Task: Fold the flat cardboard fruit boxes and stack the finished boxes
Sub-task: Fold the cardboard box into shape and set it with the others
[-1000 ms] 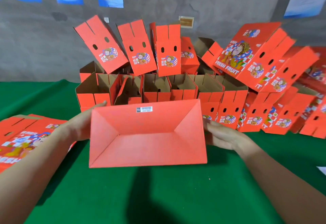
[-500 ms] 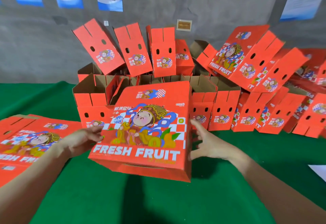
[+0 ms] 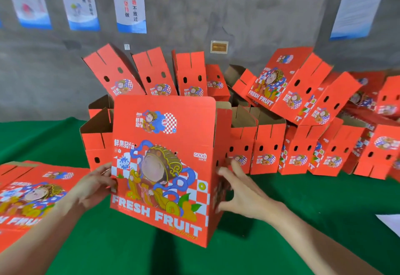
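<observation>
Where it's at: the fruit box (image 3: pixel 162 166) stands upright between my hands with its printed face toward me, just in front of the row of finished boxes (image 3: pixel 270 144). I honestly can't tell if its bottom sits on the green cloth (image 3: pixel 303 220) or hangs just off it.

Left hand (image 3: pixel 95 185): pinching the box's left edge. My thumb is on the printed face and the other fingertips go round behind, out of view.

Right hand (image 3: pixel 240 192): not gripping anything. The fingers are spread out straight and just pressed flat against the right side panel.

Top flap (image 3: pixel 164 106): sticking straight up, so I'd say this one isn't done yet.

Worry #1, slipping: only one hand really has hold of it. If that pinch goes, the flat palm won't save it and the box tips over.

Worry #2, avalanche: the leaning boxes (image 3: pixel 287 88) propped on top of the row look pretty wobbly. If I shove this one in too hard, the bump probably brings some down.

Worry #3, crushing: it's thin cardboard. If I squeeze the sides too much the panels bow, and the bottom might pop open. I can't see the bottom from here, so no clue how well it's locked.

Worry #4, my elbow: the flat boxes (image 3: pixel 32 192) lie right under my left forearm, and a careless swing would slide them around.
</observation>
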`<state>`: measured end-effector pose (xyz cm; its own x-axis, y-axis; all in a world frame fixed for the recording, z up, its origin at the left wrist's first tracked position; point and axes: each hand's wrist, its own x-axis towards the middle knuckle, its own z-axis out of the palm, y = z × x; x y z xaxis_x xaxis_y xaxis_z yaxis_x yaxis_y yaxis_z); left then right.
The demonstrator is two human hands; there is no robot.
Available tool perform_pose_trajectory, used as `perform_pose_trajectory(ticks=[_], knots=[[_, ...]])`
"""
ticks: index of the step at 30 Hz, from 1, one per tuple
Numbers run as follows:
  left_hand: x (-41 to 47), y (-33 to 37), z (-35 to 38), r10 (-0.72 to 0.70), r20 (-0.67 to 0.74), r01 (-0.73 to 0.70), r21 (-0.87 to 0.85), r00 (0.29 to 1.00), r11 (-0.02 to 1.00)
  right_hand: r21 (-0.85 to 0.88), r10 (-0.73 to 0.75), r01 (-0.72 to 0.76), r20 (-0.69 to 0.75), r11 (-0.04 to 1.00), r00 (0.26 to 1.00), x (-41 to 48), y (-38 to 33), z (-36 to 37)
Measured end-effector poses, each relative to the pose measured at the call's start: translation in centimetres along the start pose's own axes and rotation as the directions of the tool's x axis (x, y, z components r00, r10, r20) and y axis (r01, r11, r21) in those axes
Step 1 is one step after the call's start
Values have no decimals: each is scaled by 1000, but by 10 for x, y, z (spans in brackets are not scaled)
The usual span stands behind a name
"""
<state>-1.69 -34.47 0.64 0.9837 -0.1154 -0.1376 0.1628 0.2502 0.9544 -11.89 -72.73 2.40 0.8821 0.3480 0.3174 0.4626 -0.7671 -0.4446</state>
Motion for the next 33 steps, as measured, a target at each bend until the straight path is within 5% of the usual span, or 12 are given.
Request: perform_pose_trajectory(ticks=[3,7,13,18,24,30,33], knots=[[7,12,14,132,-25,-131,12,991,991,-27,-41,39,-66,999,997,8,-2,-9],[22,49,49,344,14,-337,244,939,909,-49,-51,43,-189,998,981,27,-6,-27],[28,83,130,618,186,-543,704,764,459,-85,45,-78,-336,993,941,65,4,-62],[49,63,172,611,404,-575,812,681,104,-109,127,-194,-442,975,888,99,21,-86],[129,59,209,472,339,-419,905,814,72,-180,170,-325,-572,929,802,140,50,-117],[211,39,253,187,477,-441,874,859,-203,-149,310,-506,-635,849,708,175,107,-146],[238,17,261,71,470,-444,866,880,-228,-157,346,-578,-665,801,662,191,139,-159]])
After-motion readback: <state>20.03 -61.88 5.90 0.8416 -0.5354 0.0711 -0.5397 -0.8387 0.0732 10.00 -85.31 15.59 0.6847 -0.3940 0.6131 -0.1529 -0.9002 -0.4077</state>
